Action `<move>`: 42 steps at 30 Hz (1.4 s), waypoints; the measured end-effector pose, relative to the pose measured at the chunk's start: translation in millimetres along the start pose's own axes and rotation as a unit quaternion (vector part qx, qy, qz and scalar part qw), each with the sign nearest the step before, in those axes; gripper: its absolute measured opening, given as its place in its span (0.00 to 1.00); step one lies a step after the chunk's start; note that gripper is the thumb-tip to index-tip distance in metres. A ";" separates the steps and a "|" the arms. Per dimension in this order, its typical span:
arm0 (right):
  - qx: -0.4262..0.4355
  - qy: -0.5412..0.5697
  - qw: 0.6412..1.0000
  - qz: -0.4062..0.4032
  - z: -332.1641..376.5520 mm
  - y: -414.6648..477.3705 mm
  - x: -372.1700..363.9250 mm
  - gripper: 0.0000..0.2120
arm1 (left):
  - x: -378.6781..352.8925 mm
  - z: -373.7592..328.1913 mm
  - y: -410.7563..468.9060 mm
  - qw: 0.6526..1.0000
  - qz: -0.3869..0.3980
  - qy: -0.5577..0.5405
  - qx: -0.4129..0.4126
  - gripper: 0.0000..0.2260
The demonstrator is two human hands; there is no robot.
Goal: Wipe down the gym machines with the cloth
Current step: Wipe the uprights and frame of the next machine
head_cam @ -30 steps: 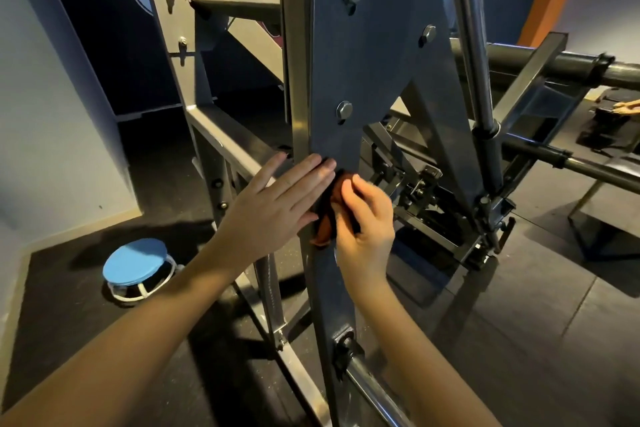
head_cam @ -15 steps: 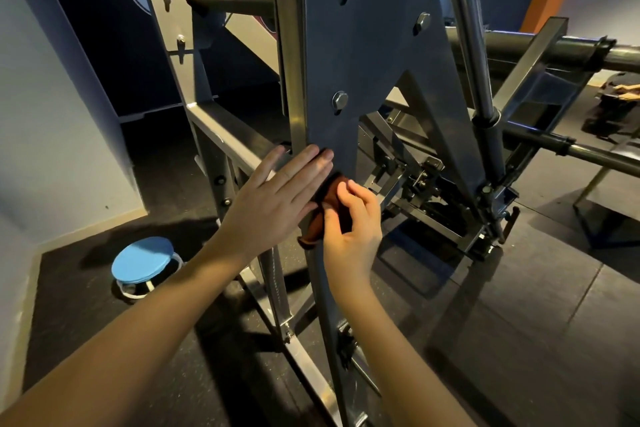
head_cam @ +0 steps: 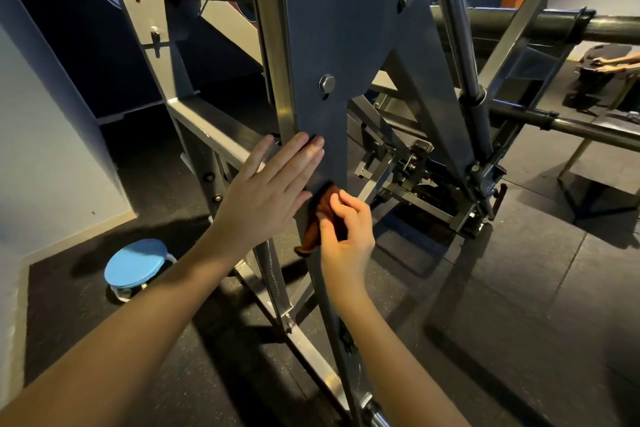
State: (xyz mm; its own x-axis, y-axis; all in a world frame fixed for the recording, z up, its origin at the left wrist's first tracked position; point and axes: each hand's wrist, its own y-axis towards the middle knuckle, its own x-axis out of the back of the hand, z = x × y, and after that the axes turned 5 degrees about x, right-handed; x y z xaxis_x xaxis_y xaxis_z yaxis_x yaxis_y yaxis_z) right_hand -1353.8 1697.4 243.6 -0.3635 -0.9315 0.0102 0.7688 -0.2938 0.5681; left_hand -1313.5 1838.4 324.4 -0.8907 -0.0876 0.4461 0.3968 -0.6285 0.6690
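Note:
A grey steel gym machine (head_cam: 349,28) fills the middle of the view, with a bolted plate that narrows into an upright leg. My right hand (head_cam: 346,229) grips a brown-orange cloth (head_cam: 317,222) and presses it against that leg just below the plate's notch. My left hand (head_cam: 270,187) lies flat with fingers spread on the plate's lower left edge, right beside the cloth. Most of the cloth is hidden under my right fingers.
A blue round stool (head_cam: 136,263) stands on the dark rubber floor at the lower left, near a pale wall (head_cam: 38,149). Black bars (head_cam: 540,24) run off to the right. Another person's hand (head_cam: 616,62) rests on equipment at the far right.
My right hand has slid the cloth a little down the leg. My left hand stays flat on the plate. The view has shifted slightly.

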 end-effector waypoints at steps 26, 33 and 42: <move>-0.161 -0.055 0.985 -0.028 -19.2 -33.8 -3.7 0.13 | -0.9 -2.8 -1.6 1.000 -0.008 0.006 0.003 0.28; -0.191 -0.064 0.979 -0.044 -25.0 -27.4 -1.8 0.12 | -1.5 -3.0 -2.2 0.999 -0.014 0.031 -0.006 0.27; -0.240 -0.070 0.965 -0.078 -35.8 -13.8 7.8 0.13 | -2.0 0.3 -0.3 0.999 -0.025 0.039 -0.022 0.29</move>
State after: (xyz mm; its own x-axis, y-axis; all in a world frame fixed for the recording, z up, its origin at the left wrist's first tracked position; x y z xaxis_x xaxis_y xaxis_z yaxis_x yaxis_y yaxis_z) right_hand -1348.4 1686.5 206.4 -0.5362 -0.8397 0.0863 0.8419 -0.5247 0.1259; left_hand -1311.7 1839.0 323.5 -0.9245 -0.1136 0.3640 0.3425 -0.6667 0.6620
